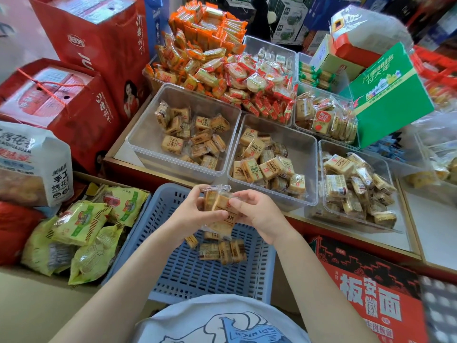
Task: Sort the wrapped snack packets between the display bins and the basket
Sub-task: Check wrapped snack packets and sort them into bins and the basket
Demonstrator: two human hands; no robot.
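Both hands — left hand [195, 209], right hand [257, 214] — pinch a few snack packets [218, 206] above the basket [197, 276].

Display counter [138, 154], wood rim w/ red front: clear bins [148, 134] of wrapped snack packets [259, 159] side by side, green box [390, 100] at back.

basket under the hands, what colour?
Light blue slotted plastic basket, clearest in the head view.
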